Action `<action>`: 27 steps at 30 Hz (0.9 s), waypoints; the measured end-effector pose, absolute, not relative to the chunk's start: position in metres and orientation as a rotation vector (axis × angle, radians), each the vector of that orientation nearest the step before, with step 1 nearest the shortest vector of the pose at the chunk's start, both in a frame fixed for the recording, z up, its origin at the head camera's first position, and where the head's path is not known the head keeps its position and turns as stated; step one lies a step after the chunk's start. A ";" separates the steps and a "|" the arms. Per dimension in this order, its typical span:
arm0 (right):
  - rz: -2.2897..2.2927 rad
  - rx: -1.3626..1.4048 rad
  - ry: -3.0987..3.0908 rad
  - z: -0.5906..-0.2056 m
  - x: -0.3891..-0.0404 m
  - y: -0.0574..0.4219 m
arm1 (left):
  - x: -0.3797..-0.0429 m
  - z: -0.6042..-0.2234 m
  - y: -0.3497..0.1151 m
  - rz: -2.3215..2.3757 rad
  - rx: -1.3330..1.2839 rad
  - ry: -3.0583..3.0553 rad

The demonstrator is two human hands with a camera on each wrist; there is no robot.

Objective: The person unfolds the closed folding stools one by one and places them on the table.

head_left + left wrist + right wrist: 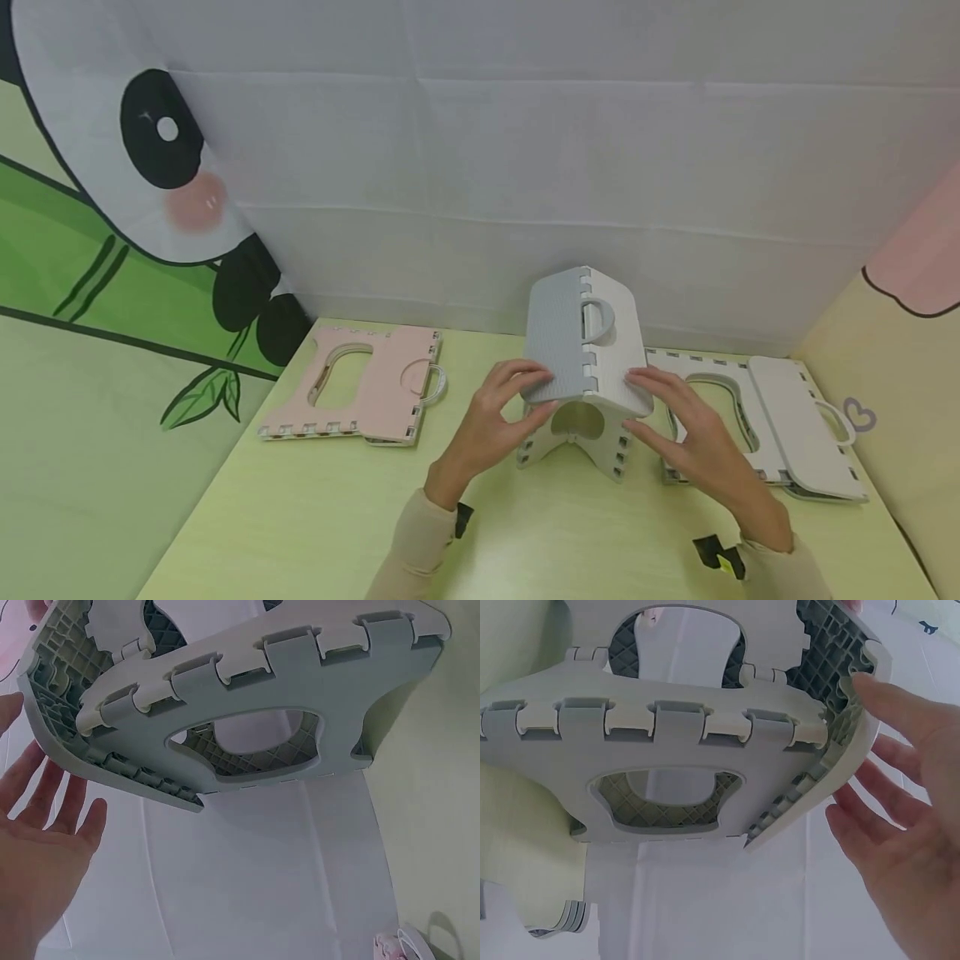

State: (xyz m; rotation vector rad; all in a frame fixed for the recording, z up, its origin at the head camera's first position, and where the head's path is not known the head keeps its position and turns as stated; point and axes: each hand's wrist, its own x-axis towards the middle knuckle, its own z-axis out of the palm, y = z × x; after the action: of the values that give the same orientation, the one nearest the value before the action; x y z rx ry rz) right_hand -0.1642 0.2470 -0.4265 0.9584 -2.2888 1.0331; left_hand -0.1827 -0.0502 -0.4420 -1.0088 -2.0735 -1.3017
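A folding step stool (622, 333) with one grey and one white seat half stands on the table, its seat peaked in the middle and its legs partly spread. My left hand (495, 417) holds the grey half's near edge, fingertips on top and thumb low beside the edge. On the white half, my right hand (693, 429) has its fingers on top and its thumb below. In the right wrist view, the right thumb (900, 705) reaches over the seat edge onto the ribbed underside. The left wrist view shows the left fingers (52, 795) behind the seat edge.
A pink folded stool (390, 383) lies flat on the table (315, 517) to the left. Another folded stool, white (795, 417), lies to the right, close to my right hand. Behind the table hangs a creased printed cloth (480, 150).
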 end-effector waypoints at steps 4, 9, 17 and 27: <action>1.046 0.981 -2.305 -0.427 -0.163 0.245 | -0.184 -0.443 -0.049 -1.292 -1.014 -2.086; 1.049 1.004 -2.268 -0.428 -0.163 0.243 | -0.184 -0.443 -0.048 -1.270 -1.023 -2.087; 1.032 1.084 -2.072 -0.432 -0.169 0.239 | -0.184 -0.443 -0.049 -1.246 -1.039 -2.071; 0.997 1.131 -1.949 -0.436 -0.174 0.236 | -0.188 -0.443 -0.049 -1.227 -1.070 -2.012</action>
State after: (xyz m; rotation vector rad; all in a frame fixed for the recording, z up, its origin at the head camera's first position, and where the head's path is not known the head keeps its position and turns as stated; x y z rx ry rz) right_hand -0.1736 0.2355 -0.4358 1.1310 -1.9492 0.9971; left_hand -0.1881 -0.0491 -0.4435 -1.0703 -2.0122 -1.2274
